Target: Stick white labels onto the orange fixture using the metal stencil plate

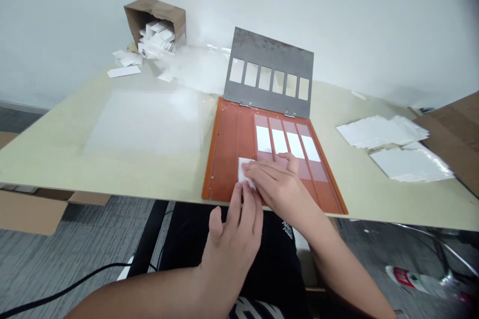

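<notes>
White slip [245, 168] lengthwise front-to-back on orange tray [224, 169]

A plain white wall [355, 15] is seen behind a pale cream table [67, 154], evenly lit without hard shadows. Grey striped carpet [48, 259] is laid beneath, where a black cable [75, 280] is trailed beside flattened cardboard [30, 212].

Touching a small white card [244, 168] at the near end of the orange tray [226, 159] on the worktop [75, 159] with outstretched fingertips of the left hand [234, 239], covering its right side with the flat right hand [279, 184]
</notes>
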{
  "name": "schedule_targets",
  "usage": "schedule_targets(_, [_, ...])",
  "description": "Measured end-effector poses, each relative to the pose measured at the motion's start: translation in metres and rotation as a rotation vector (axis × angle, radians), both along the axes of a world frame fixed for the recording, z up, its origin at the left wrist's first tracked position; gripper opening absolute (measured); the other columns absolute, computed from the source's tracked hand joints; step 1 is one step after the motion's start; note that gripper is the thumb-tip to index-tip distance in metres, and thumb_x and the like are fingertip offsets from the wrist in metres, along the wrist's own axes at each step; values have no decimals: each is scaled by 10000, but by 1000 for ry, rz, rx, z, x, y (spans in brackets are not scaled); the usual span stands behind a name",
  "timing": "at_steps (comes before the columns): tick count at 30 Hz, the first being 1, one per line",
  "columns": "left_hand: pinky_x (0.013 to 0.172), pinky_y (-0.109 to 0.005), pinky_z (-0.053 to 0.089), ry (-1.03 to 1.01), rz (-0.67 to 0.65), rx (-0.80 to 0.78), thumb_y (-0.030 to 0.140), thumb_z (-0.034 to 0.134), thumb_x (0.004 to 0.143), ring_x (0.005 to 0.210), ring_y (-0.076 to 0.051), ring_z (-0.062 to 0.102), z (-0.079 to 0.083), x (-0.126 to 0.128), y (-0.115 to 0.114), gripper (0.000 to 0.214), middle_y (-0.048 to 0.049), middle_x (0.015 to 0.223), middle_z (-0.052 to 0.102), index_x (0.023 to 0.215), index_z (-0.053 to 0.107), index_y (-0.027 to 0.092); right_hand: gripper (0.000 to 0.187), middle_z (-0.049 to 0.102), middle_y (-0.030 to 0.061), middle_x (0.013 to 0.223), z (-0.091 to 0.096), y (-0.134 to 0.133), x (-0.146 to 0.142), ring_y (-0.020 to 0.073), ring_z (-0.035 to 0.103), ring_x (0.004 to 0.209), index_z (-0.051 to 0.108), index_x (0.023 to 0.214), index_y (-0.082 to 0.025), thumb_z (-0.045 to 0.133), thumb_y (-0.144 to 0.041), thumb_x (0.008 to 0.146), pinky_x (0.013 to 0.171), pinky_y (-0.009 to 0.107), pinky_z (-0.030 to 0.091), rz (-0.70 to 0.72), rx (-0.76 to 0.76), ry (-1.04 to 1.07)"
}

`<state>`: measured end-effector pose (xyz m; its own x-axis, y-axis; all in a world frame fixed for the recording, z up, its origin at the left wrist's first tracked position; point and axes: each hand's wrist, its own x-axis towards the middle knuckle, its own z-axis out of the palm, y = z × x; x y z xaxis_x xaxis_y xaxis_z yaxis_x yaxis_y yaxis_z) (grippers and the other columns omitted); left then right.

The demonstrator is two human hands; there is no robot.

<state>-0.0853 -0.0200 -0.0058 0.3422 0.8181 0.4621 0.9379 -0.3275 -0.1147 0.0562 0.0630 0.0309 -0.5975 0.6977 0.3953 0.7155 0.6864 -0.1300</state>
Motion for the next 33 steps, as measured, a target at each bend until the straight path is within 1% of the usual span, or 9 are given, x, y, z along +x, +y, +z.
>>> schedule_targets(6, [1082, -459, 145, -1, 0, 13, 195, 410, 924, 1342, -216, 358, -1, 1, 0, 410, -72, 1391, 577, 1284, 605, 167, 186, 734, 49, 1096, -2, -1, 0, 181, 670, 1018, 621, 1041, -190, 477, -105, 957, 1071, 432, 177, -3, 6, -11])
schedule_targets(12, [947, -428, 247, 15, 10, 9, 199, 413, 924, 1343, -210, 360, -1, 0, -1, 415, -73, 1405, 566, 1297, 594, 167, 193, 733, 54, 1101, -2, -1, 0, 184, 663, 1034, 614, 1066, -197, 465, -121, 969, 1080, 437, 169, 1, 11, -24])
schedule_targets(16, [892, -415, 273, 13, 8, 7, 199, 416, 924, 1336, -205, 374, 0, 0, 0, 403, -63, 1396, 577, 1277, 609, 175, 185, 734, 51, 1095, -2, -1, 0, 180, 665, 1025, 613, 1061, -190, 471, -118, 967, 1084, 434, 167, 1, 21, -22])
schedule_targets(23, [888, -412, 271, 9, 5, 14, 181, 404, 925, 1323, -201, 391, 4, 0, 1, 402, -67, 1380, 590, 1267, 614, 179, 170, 734, 48, 1089, -1, -2, -1, 183, 661, 1034, 616, 1058, -189, 488, -126, 966, 1080, 430, 166, -3, 7, -28])
schedule_targets(29, [895, -401, 272, 3, 5, 15, 195, 435, 917, 1322, -203, 394, 3, 0, 1, 399, -43, 1353, 611, 1275, 612, 183, 189, 737, 48, 1052, 7, -8, -3, 198, 649, 1040, 617, 954, -189, 452, -96, 961, 1054, 427, 179, 4, -44, -13])
schedule_targets(33, [904, -409, 287, -5, 7, 16, 188, 410, 932, 1335, -201, 388, 1, 0, 0, 409, -46, 1364, 603, 1292, 602, 174, 231, 726, 71, 1062, 9, -13, -2, 206, 643, 1052, 582, 1056, -186, 405, -77, 957, 1041, 431, 202, 3, -94, 28])
